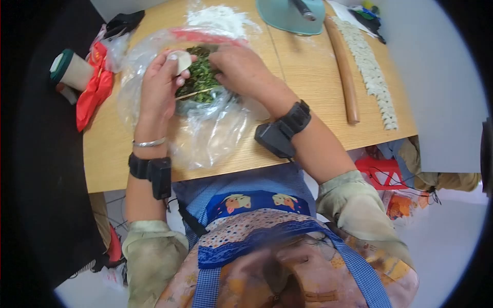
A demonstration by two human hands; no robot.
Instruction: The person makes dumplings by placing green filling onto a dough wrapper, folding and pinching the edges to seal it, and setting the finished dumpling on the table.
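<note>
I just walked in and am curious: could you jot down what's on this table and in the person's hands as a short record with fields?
Left hand: holds a round dough wrapper in the fingers
Right hand: over the green filling, fingers down in it
Stick: thin, lies across the filling
Bag: clear plastic, spread under the filling
Rolling pin: lies on the table, right of the hands
Dumplings: folded, in rows beside the rolling pin
Flour: white pile at the far edge
Cup: left edge, near red bags

The wooden table (318, 77) carries a rolling pin (343, 72), dumplings (372, 72), flour (218, 18) and a cup (72, 69).
</note>
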